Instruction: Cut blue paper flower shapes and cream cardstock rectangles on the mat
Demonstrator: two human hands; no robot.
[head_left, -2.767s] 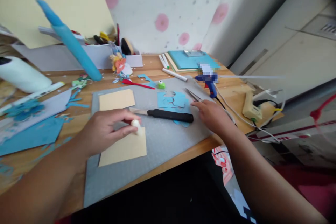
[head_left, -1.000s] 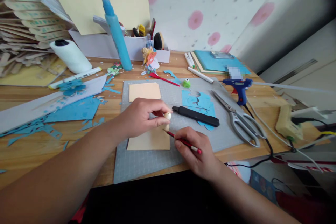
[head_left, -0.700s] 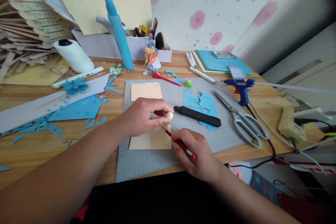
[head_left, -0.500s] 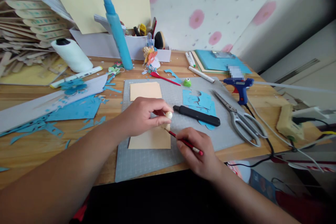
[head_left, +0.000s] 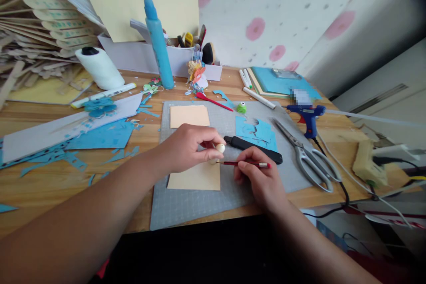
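Note:
My left hand [head_left: 196, 147] pinches a small cream round bead [head_left: 220, 147] between thumb and fingertips. A second pale rounded piece [head_left: 213, 161] shows just below the thumb; whether it is joined to the bead I cannot tell. In my right hand [head_left: 258, 171] is a slim red pencil [head_left: 228, 163], held nearly level. Its point is at the pale piece under my left thumb. Below the left hand, a cream paper sheet [head_left: 195, 181] lies on the grey cutting mat [head_left: 179, 208]. A black utility knife [head_left: 256, 148] rests just behind the right hand.
Grey-handled scissors [head_left: 306, 155] and a blue glue gun [head_left: 309, 117] lie on the right, with cords and a power strip [head_left: 369, 162] beyond. Cut blue paper [head_left: 254, 129] lies on the mat. At left are a thread spool [head_left: 100, 69] and blue scraps [head_left: 100, 137].
The pencil has swung from slanting down to nearly level, its tip still by the left thumb. My right hand has shifted up and right. The whole view has moved slightly.

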